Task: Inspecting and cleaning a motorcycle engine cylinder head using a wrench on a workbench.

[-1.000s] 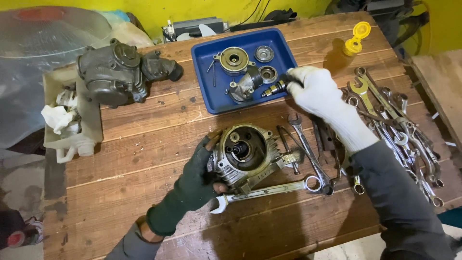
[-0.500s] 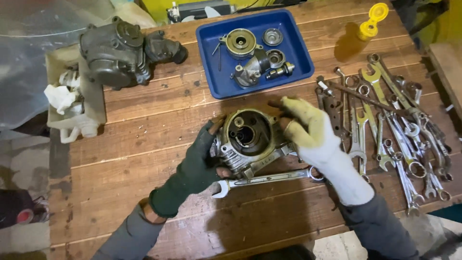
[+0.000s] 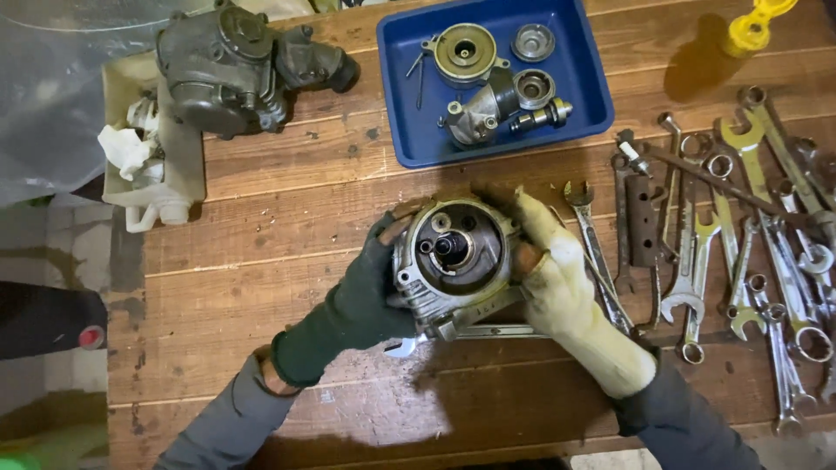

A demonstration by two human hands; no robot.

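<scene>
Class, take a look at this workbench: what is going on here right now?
A person grips a round metal pump housing with both gloved hands, the left hand in a dark glove and the right hand in a pale one, on a wooden table. A wrench lies under it. A blue tray holds smaller parts, a second grey housing sits at the upper left, and many spanners lie on the right.

I see the housing (image 3: 453, 257) mid-table (image 3: 261, 235) — tray (image 3: 405, 104) behind it, wrenches (image 3: 740, 235) to its right, a second casing (image 3: 235, 65) behind-left.
</scene>
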